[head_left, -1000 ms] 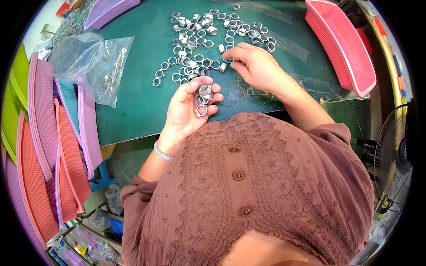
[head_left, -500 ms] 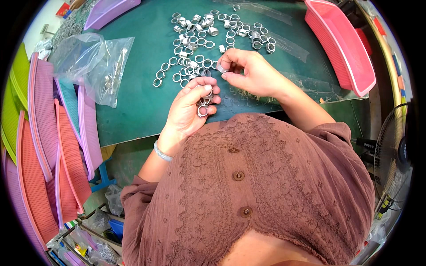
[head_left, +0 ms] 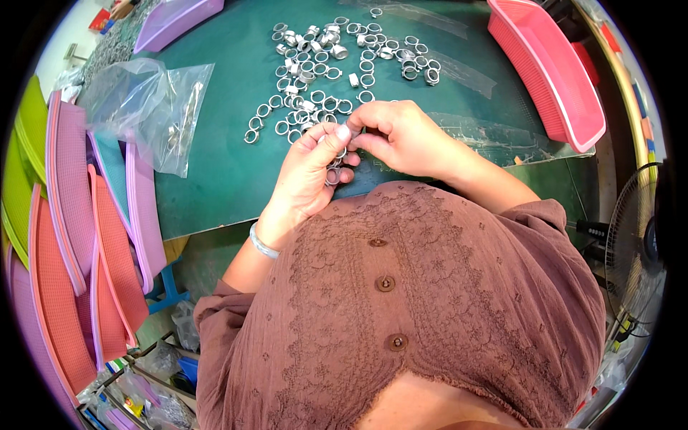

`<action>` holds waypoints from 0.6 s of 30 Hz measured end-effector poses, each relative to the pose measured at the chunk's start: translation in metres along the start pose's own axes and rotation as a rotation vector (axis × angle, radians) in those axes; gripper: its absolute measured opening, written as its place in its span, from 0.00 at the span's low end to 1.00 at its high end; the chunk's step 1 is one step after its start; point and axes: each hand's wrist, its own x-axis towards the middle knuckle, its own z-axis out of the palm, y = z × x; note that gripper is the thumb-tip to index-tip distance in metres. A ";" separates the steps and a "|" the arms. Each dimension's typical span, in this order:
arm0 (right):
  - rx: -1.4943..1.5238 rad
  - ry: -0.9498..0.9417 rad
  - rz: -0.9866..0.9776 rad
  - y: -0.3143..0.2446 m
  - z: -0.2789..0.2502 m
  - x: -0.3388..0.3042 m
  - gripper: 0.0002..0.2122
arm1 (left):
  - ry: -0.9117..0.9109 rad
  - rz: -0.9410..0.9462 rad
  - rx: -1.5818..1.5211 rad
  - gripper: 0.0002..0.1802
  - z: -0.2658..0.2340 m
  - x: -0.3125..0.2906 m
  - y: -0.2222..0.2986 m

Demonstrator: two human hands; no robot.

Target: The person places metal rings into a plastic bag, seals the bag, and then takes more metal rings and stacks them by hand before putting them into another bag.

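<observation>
Several silvery metal rings (head_left: 332, 176) lie in my left hand (head_left: 307, 163), its fingers curled round them and its thumb pressed toward the fingertips. My right hand (head_left: 405, 140) is closed in a pinch right against the left thumb and fingertips. What the pinch holds is mostly covered by the fingers; a bit of grey metal ring seems to be between them. Just beyond both hands, a loose spread of similar metal rings (head_left: 307, 66) covers the green tabletop (head_left: 229, 143), some flat and some standing on edge.
A clear plastic bag (head_left: 143, 107) with small metal pieces lies to the left. A pink basket (head_left: 552, 79) stands at the right edge, a purple basket (head_left: 172, 21) at the far left. Stacked coloured baskets (head_left: 68, 193) crowd the left side; a fan (head_left: 634, 244) stands at the right.
My right hand has moved from the edge of the ring pile, where it pinched a ring, toward me to meet my left fingertips. My left hand has shifted slightly right.
</observation>
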 end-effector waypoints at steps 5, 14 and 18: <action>-0.062 -0.084 -0.024 0.000 -0.003 -0.003 0.09 | 0.001 -0.028 0.052 0.06 -0.005 0.002 -0.004; -0.417 0.053 0.103 0.040 -0.024 0.011 0.09 | -0.064 -0.034 -0.272 0.06 -0.015 -0.002 0.002; -0.477 0.060 0.000 0.046 -0.021 0.014 0.07 | -0.089 -0.002 -0.257 0.05 -0.022 0.001 -0.002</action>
